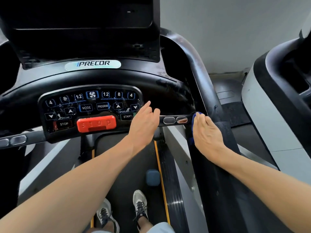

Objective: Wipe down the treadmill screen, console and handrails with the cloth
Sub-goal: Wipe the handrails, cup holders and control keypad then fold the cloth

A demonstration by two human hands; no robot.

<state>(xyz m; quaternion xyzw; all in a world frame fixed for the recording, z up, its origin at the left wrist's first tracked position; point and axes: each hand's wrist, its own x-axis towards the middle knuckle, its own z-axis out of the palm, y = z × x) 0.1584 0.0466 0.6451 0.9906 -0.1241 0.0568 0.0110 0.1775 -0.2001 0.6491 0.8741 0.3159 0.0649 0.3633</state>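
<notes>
The cloth (pixel 195 117), blue, sits under my right hand (pixel 207 134) at the junction where the right handrail (pixel 208 91) meets the short crossbar (pixel 175 119) carrying two oval grip sensors (pixel 169 120); only a blue edge at the fingertips and a strip below the palm show, the rest is covered. The right hand lies flat, fingers together and extended, palm pressing the cloth against the rail, wrist straight, forearm coming in from lower right. I judge the step in hand to be the right handrail. To do it well I would keep the palm pressure even, wrap the cloth around the rail's curve rather than skim only the top face, and draw it in long overlapping passes up toward the smeared, streaky stretch of rail nearer the console (pixel 94 78). The junction corner needs a fold of cloth worked into it. The left hand (pixel 143 125) holds nothing: fingers loosely extended, slightly apart, resting on or just above the inner end of the crossbar beside the START key (pixel 127 116); contact cannot be confirmed. It should stay off the keypad (pixel 90 106), which shows droplets and looks not yet dried. The screen (pixel 80 27) above is dark.
</notes>
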